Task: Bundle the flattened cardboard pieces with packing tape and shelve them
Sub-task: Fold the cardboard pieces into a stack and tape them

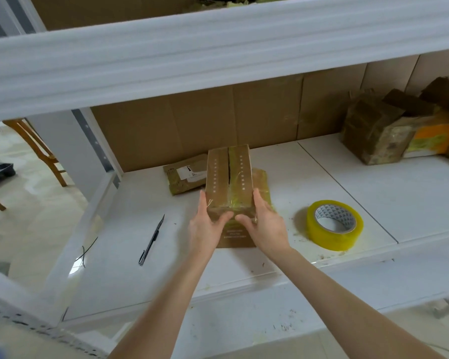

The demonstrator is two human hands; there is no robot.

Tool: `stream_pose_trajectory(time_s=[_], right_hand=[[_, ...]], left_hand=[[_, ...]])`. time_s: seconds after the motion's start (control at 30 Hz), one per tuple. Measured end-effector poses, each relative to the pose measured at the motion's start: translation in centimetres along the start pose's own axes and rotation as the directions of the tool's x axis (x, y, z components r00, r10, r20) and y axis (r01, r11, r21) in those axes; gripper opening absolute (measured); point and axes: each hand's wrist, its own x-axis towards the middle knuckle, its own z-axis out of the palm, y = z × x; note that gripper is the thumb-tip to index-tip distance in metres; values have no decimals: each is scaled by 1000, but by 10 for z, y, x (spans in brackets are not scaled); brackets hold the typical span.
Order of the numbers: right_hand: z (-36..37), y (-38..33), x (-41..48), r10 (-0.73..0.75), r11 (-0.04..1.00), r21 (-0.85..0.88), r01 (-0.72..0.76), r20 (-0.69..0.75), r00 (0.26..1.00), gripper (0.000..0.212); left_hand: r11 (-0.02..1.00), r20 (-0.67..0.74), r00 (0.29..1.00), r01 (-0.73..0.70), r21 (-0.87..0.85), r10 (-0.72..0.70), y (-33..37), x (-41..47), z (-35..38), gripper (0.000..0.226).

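A taped cardboard bundle (228,177) stands tilted on the white shelf (347,193), held at its near end by both hands. The left hand (208,229) grips its left edge, the right hand (267,226) its right edge, thumbs on top. More taped cardboard (184,177) lies behind. A yellow tape roll (335,225) sits to the right, a utility knife (152,240) to the left.

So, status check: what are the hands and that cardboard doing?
Both gripping: left hand, right hand. The taped cardboard bundle held by its near end. Nothing blocking: tape roll right, knife left.
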Motion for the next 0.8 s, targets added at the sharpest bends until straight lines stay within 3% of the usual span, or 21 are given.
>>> stream_pose_trajectory(time_s=[0.13, 0.27, 0.37, 0.47, 0.53, 0.63, 0.73, 0.8], right_hand=[[-20, 1, 9, 86, 996, -13, -86, -29, 996, 48], [-50, 6, 3, -49, 999, 18, 51, -107, 993, 26], [-71, 11, -8, -77, 956, 283, 74, -2, 997, 27], [-87, 12, -15, -62, 766, 640, -67, 178, 982, 28], [-91, 13, -15, -76, 769, 638, -30, 138, 988, 29], [-89, 14, -14, -52, 862, 506, 27, 35, 998, 27], [-87, 15, -12, 5, 931, 364, 16, -56, 998, 22], [-83, 14, -13, 26, 962, 274, -2, -84, 996, 32]], left_hand=[[999, -88, 996, -9, 34, 12, 9, -2, -5, 72], [980, -254, 947, -186, 66, 197, 24, -20, -16, 52], [967, -291, 922, -230, 112, 254, 34, -34, -24, 47], [962, -263, 928, -233, 142, 264, 39, -39, -30, 46], [961, -254, 931, -226, 163, 262, 43, -40, -29, 46], [955, -258, 925, -238, 174, 278, 50, -45, -27, 42], [955, -260, 925, -238, 178, 279, 51, -51, -24, 42], [961, -253, 934, -212, 175, 252, 51, -54, -22, 48]])
